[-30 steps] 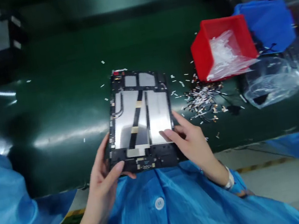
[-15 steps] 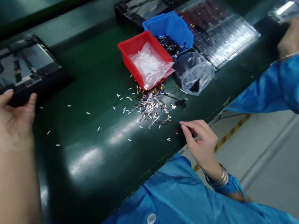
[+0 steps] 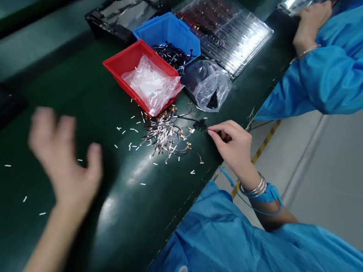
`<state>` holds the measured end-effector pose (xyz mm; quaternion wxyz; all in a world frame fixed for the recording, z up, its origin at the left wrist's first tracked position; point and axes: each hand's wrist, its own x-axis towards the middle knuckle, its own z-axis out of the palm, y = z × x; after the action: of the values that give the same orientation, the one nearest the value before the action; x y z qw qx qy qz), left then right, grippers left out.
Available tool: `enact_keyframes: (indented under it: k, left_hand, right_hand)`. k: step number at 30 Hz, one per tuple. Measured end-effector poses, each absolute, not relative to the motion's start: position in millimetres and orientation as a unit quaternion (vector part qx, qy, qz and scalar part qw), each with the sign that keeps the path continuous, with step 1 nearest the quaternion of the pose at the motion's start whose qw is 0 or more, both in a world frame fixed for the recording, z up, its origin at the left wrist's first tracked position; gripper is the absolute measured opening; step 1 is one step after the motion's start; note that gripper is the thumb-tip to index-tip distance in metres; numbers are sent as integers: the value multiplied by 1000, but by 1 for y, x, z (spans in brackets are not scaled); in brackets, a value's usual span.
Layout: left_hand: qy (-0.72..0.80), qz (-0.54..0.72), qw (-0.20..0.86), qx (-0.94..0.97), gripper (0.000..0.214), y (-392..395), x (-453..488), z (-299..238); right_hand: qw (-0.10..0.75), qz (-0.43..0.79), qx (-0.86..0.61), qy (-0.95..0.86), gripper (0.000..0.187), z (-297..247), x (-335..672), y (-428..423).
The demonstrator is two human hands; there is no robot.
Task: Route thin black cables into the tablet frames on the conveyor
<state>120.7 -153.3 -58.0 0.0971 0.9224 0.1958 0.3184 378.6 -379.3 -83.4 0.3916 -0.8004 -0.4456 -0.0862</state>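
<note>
The right hand (image 3: 235, 148) is curling its fingers into a pinch beside a black cable tangle (image 3: 199, 125), holding nothing that can be made out, while the blurred left hand (image 3: 62, 151) is spreading its fingers open above the green belt (image 3: 119, 220).

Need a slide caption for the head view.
Right hand beside loose flex cables on a green belt, red bin behind; left hand blurred above the belt.

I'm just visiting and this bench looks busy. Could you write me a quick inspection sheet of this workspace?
Surface: dark green conveyor belt.
Things at hand: heap of ribbon cables with gold-coloured ends, beside a red bin holding clear plastic.
Clutter: small white strips scattered on the belt.
Hands: left hand open and blurred over the belt; right hand with fingertips near a small black cable end.
Cables: black cables in a blue bin.
Surroundings: clear bag, co-worker's blue sleeve, grey floor.
</note>
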Motion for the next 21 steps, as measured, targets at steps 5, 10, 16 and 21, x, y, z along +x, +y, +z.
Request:
enact_keyframes:
  k: [5, 10, 16, 21]
  left_hand:
    - [-47, 191, 131, 972, 44, -249, 179, -65]
    - [-77, 184, 128, 972, 37, -257, 185, -77]
    - [-70, 185, 136, 971, 36, -253, 183, -77]
    - [-66, 194, 127, 971, 34, -256, 184, -79]
  right_hand:
    - [326, -142, -757, -548, 14, -84, 388, -370]
    - [304, -162, -737, -582, 13, -87, 393, -372]
    - [310, -78, -764, -560, 14, -79, 391, -368]
    - [320, 66, -828, -457, 11, -68, 374, -380]
